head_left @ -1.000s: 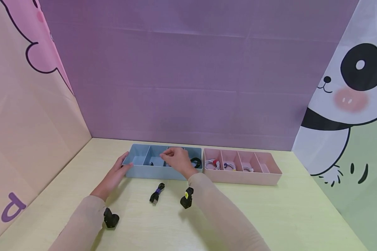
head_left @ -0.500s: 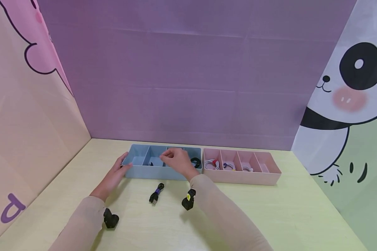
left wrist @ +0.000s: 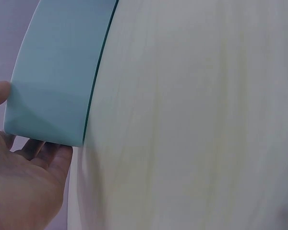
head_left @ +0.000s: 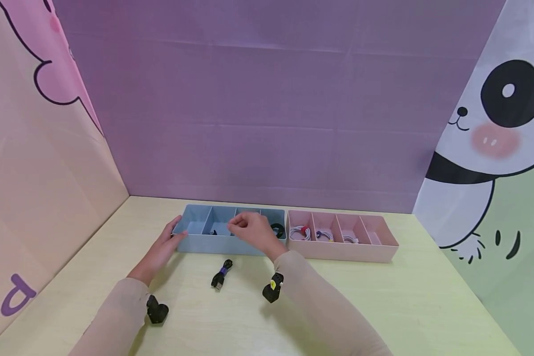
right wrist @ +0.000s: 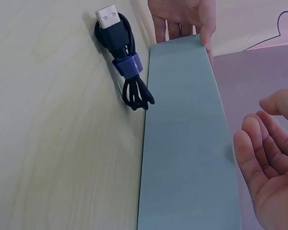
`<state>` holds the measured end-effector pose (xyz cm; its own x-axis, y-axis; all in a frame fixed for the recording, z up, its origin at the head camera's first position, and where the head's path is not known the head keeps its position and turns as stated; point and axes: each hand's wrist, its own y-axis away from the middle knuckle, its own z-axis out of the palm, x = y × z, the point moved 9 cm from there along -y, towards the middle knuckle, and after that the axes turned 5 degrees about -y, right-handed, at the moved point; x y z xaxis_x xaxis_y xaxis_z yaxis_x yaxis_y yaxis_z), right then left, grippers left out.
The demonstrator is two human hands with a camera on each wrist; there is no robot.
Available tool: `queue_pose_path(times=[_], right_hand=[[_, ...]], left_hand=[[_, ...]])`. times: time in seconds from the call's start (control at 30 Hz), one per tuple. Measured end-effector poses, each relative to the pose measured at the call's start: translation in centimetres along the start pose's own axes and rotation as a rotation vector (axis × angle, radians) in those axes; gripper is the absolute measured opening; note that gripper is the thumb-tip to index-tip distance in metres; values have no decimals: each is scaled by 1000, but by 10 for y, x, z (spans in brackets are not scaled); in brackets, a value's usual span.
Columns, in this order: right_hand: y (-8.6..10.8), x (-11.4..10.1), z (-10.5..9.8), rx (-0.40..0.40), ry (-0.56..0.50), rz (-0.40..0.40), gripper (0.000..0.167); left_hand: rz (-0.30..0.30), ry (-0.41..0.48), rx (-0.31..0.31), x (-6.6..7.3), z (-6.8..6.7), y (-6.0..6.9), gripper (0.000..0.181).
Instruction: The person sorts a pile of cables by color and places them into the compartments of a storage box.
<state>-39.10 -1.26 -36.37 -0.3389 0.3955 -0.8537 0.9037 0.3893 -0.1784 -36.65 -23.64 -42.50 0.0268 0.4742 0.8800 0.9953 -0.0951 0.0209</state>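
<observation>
The left hand (head_left: pixel 162 247) holds the left end of a blue divided box (head_left: pixel 204 244). In the left wrist view its thumb lies at the rim and its fingers (left wrist: pixel 61 160) curve against the end wall. Over the box's third compartment hovers the right hand (head_left: pixel 252 230), its fingers loosely bent, nothing between thumb and fingertips in the right wrist view. A black USB cable (head_left: pixel 222 275) bound with a purple strap lies on the table before the box. Something small and black (head_left: pixel 213 232) shows in the second compartment, and a coiled black cable (head_left: pixel 278 229) in the fourth. The right hand hides most of the third.
To the right, close beside the blue box, stands a pink divided box (head_left: pixel 347 252). Coiled white cables (head_left: pixel 300 233) lie in several of its compartments. A purple backdrop (head_left: pixel 267 123) rises behind the table (head_left: pixel 338 301).
My right hand has shifted slightly right and toward me, over the blue box. The left hand, both boxes and the cable on the table stay in place.
</observation>
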Motion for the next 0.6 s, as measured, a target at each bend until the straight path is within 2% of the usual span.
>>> queue_pose_path(times=[0.27, 0.6], right_hand=[[5, 0, 2, -18, 0, -24, 16], [13, 2, 17, -106, -24, -39, 11]], left_hand=[[4, 7, 4, 5, -2, 4, 77], [2, -3, 6, 8, -2, 7, 78]])
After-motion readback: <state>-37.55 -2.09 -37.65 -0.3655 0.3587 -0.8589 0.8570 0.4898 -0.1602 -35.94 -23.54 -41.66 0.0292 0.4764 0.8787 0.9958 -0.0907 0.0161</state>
